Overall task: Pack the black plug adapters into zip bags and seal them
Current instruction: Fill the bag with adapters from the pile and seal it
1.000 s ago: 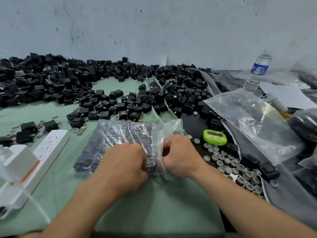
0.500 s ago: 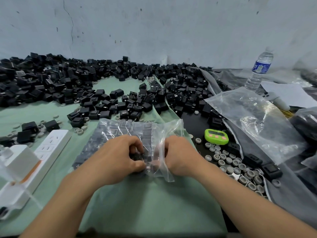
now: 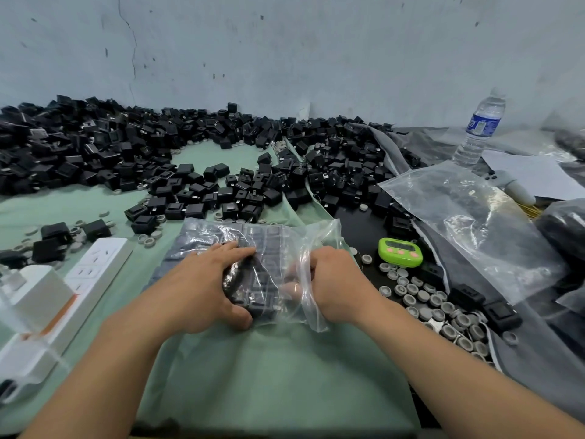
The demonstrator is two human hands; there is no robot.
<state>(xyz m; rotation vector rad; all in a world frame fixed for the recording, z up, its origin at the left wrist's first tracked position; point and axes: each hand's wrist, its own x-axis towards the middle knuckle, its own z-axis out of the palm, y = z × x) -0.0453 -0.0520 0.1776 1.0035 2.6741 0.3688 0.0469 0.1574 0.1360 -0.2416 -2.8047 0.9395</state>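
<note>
A clear zip bag (image 3: 272, 242) filled with rows of black plug adapters lies flat on the green cloth (image 3: 278, 369) in front of me. My left hand (image 3: 205, 289) rests spread on top of the bag, thumb against its near edge, pressing the adapters. My right hand (image 3: 329, 283) grips the bag's loose open end at its right side, fingers partly inside the plastic. A large heap of loose black plug adapters (image 3: 196, 160) stretches across the back of the table.
A white power strip (image 3: 91, 277) and white box lie at the left. At the right are a green timer (image 3: 400, 252), several grey rings (image 3: 443, 312), empty clear bags (image 3: 474, 223), a water bottle (image 3: 479, 128) and dark filled bags (image 3: 566, 229).
My left hand opened from a fist at the bag's mouth and moved onto the top of the bag, flattening it. My right hand kept its hold on the open end.
</note>
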